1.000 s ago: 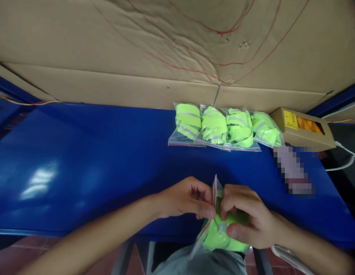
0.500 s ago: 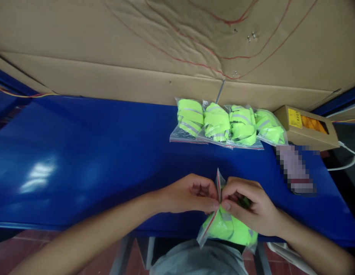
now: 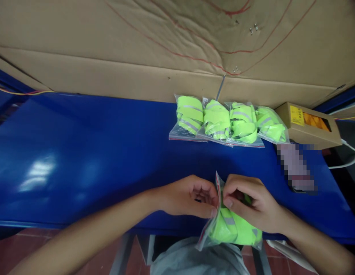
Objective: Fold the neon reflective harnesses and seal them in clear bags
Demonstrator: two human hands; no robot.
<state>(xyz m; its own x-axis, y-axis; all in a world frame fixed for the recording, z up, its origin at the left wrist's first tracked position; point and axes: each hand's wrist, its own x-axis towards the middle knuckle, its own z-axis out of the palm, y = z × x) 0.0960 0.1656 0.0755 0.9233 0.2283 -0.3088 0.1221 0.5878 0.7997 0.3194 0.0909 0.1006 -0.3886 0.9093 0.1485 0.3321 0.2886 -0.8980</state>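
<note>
My left hand [image 3: 191,195] and my right hand [image 3: 250,201] meet near the front edge of the blue table [image 3: 94,160]. Both pinch the red-striped top edge of a clear zip bag [image 3: 230,229] stuffed with folded neon-green reflective fabric. The bag hangs from my fingers, its lower part over the table's edge above my lap. Thumb and fingers of each hand press together on the seal, side by side.
A row of several filled zip bags of green fabric [image 3: 227,121] lies at the table's back against a cardboard wall [image 3: 137,49]. A brown carton [image 3: 307,125] sits to their right, a blurred object [image 3: 297,168] in front of it. White cable [image 3: 343,162] at far right.
My right hand has shifted from gripping the bag's body up to its top edge, where both hands now pinch the seal. The bag has dropped slightly lower.
</note>
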